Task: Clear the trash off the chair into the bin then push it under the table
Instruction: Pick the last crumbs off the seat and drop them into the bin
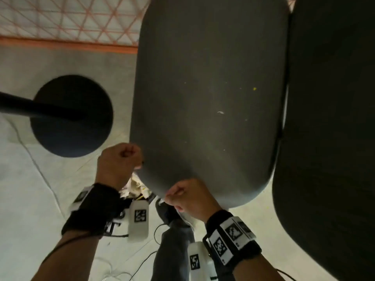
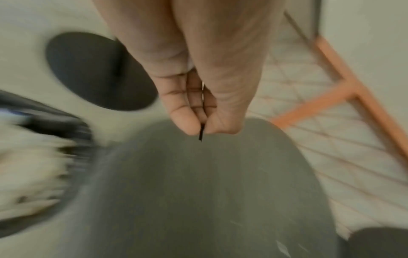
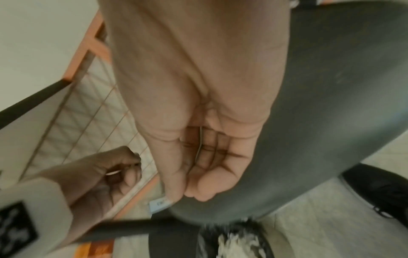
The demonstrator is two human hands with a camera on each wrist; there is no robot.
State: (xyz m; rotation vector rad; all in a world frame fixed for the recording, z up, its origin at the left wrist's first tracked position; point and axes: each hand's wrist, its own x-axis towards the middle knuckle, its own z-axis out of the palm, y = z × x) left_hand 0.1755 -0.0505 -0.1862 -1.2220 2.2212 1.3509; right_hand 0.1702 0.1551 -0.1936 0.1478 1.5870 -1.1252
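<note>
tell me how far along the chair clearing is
Mostly done: the chair seat holds only small crumbs and a white scrap. In hand: the left hand pinches a thin black sliver, and the right hand pinches a small white paper piece at the seat's near edge, above the bin with trash in it. Left: drop these, clear the remaining bits, push the chair under the table.

Two hands show, the left hand (image 1: 118, 159) and the right hand (image 1: 188, 196). One grey chair seat (image 1: 207, 88) carries one white scrap (image 1: 220, 112) and one yellow crumb (image 1: 254, 89). One bin (image 3: 234, 244) sits below.
</note>
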